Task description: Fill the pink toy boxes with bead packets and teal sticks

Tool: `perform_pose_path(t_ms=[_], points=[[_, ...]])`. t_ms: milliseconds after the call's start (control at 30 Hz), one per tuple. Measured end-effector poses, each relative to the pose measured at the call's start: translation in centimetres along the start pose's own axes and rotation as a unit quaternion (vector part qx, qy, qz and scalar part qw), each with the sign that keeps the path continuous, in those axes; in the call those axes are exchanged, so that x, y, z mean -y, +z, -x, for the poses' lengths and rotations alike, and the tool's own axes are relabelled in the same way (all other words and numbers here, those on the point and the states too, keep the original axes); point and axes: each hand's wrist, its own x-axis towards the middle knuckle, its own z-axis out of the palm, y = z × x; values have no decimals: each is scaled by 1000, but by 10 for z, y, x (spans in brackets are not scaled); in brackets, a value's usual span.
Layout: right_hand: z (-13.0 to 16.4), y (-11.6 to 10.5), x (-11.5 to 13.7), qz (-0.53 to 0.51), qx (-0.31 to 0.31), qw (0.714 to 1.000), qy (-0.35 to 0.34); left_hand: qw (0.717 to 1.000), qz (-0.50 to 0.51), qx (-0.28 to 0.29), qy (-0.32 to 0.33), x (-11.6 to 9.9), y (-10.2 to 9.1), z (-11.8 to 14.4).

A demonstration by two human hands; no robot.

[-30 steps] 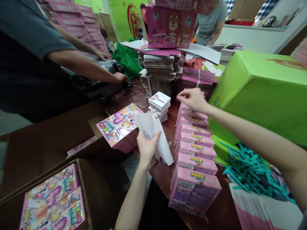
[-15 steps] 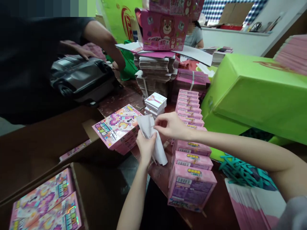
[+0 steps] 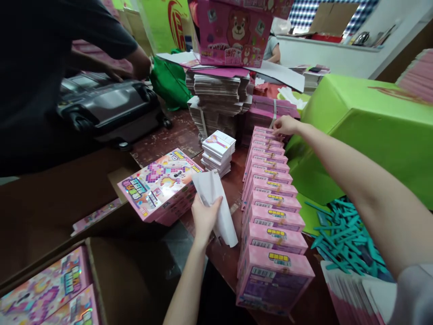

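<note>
Narrow gap between paper (image 3: 224, 222) and pink boxes (image 3: 277, 214)

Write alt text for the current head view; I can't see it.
The person's left hand holds a white sheet; the right hand is at the far end of a row of pink boxes. Teal pieces lie right of the row, stacked printed boxes left of the sheet.

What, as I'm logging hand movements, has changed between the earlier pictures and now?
The right hand has moved from the white sheet, where it was half a second ago, forward and right, back to the far end of the row of pink boxes. Whether it carries anything is too small to tell. The left hand still grips the sheet; the row and the white card stack stand as before.
</note>
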Motion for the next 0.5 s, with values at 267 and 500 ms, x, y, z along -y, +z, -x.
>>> perform_pose_path(t_ms=[267, 500], points=[[-19, 3, -1, 27, 42, 999, -22, 1000, 0, 6, -11, 4, 4, -3], [-31, 8, -1, 37, 1, 999, -25, 1000, 4, -2, -14, 10, -1, -4]])
